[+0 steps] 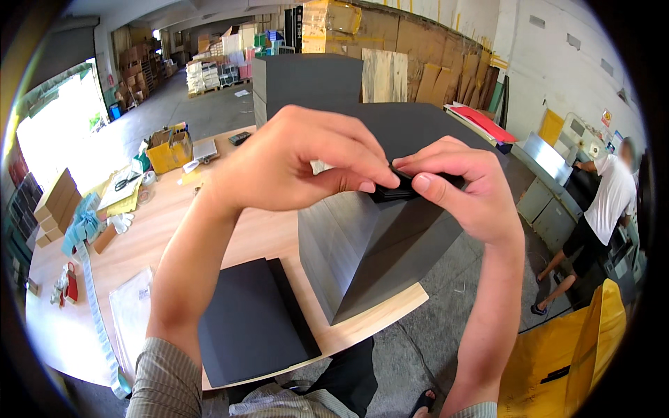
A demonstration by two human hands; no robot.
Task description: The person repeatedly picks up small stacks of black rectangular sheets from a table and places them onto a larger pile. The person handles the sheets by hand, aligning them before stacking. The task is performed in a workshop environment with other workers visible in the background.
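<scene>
Between the fingertips of both hands is the near edge of some black card sheets [390, 196], at the top of a tall stack of dark card [334, 254]. My left hand [306, 157] pinches that edge from the left, thumb against forefinger. Close beside it my right hand [470, 184] grips the same edge, its thumb on the near side. How many sheets they hold cannot be made out. A low pile of black card [251, 320] lies on the wooden table [268, 233], below my left forearm. Behind my hands rises another tall dark stack [310, 80].
Scissors [127, 182], a yellow box [169, 152], a calculator [240, 138] and a long pale blue ribbon [94, 313] lie along the table's left side. A person in a white shirt [613, 191] stands at a machine on the right. Yellow sheeting [550, 348] is at lower right.
</scene>
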